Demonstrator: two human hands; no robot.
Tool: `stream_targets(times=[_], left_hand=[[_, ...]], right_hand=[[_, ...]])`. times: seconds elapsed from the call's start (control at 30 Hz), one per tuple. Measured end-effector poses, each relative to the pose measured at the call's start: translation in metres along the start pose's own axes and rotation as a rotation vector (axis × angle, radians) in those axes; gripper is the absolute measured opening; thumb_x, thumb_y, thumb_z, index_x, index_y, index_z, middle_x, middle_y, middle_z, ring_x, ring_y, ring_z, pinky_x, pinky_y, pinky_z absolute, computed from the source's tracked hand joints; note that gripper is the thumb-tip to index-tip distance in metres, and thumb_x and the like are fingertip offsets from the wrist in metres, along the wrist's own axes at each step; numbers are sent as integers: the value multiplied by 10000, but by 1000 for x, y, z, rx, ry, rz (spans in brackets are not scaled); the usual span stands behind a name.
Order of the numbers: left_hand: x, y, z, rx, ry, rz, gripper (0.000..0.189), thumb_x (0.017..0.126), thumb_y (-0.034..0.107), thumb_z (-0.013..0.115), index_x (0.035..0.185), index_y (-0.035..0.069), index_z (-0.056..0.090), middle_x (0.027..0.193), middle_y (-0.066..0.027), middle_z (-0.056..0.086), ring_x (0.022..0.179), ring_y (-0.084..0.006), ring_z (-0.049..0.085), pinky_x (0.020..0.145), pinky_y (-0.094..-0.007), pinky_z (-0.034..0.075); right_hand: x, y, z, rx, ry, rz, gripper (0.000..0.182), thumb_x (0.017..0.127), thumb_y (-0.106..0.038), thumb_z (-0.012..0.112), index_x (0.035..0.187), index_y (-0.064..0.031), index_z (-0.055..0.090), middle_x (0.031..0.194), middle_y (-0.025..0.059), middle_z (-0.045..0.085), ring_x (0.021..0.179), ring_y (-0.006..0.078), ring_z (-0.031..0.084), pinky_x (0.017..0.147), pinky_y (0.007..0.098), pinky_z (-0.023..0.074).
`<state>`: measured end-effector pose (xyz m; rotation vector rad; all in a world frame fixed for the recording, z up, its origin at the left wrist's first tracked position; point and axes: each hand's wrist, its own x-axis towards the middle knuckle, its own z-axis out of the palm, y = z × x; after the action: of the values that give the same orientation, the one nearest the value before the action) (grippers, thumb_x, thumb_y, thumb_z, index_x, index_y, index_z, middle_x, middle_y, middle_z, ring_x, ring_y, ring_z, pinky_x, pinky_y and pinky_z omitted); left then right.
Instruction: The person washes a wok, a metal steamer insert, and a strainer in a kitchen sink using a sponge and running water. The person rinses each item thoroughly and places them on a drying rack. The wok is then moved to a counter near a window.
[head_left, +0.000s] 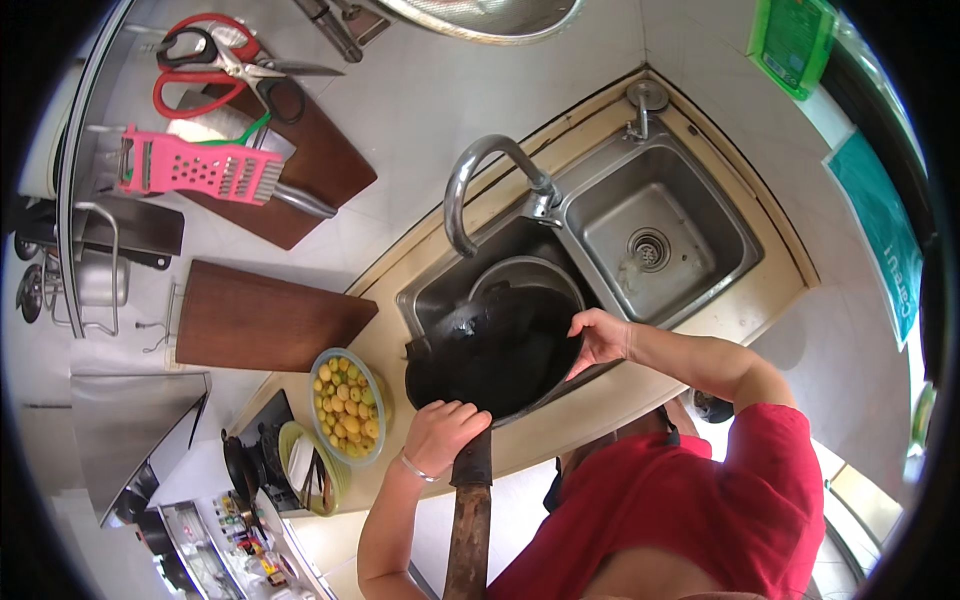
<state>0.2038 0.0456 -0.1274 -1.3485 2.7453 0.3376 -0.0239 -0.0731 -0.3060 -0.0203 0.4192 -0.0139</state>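
Observation:
A black wok (495, 352) is held over the left basin (420, 300) of a double stainless sink. My left hand (450, 439), with a bracelet at its wrist, grips the near rim beside the base of the long wooden handle (469, 532). On the right side, my right hand (598, 341) holds the rim with the thumb apart from the fingers. A small side lug (418, 347) sticks out at the wok's left edge. Behind the wok, a round metal vessel (525, 268) in the basin is partly covered. The curved faucet (480, 169) arches above this basin.
The right basin (682, 217) has a little water near its drain (648, 250). A tub of yellow-green fruit (346, 405) and a green basin with utensils (315, 469) stand on the left counter. Cutting boards (262, 319), scissors (232, 67) and a pink grater (202, 166) hang on the wall.

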Motion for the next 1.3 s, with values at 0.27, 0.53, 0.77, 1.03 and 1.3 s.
stream_targets(times=[0.27,0.53,0.77,1.03,1.3], left_hand=[[-19,-25,67,188,213,16,75,607,108,529,621,121,457,587,-12,375,565,-142,415,521,-255,306],[-10,-48,146,278,285,-45,106,611,116,530,626,122,425,604,-23,361,600,-153,416,536,-270,310],[2,-66,183,243,331,-108,87,629,130,513,639,127,427,620,-22,366,612,-160,415,557,-278,315],[7,-71,193,206,343,-135,60,614,128,496,645,114,446,618,-37,358,606,-171,411,569,-281,321],[-1,-67,194,124,471,-395,124,634,77,508,757,76,499,774,-71,464,766,-210,477,711,-340,371]], right_hand=[[39,-5,-37,-121,58,-343,261,605,-42,487,855,2,549,758,87,581,688,214,571,699,362,470],[61,-37,-37,-282,222,-512,527,559,20,500,1076,-67,460,878,64,542,774,194,536,709,335,465],[79,-64,-58,-330,199,-510,597,546,25,483,1135,-60,429,972,77,535,848,203,533,766,325,457],[82,-70,-52,-315,250,-518,555,565,32,488,1108,-71,434,922,60,526,804,182,523,732,314,451],[75,-69,-44,-479,442,-554,445,703,-102,570,1126,-59,438,982,66,537,877,189,526,769,316,429]])
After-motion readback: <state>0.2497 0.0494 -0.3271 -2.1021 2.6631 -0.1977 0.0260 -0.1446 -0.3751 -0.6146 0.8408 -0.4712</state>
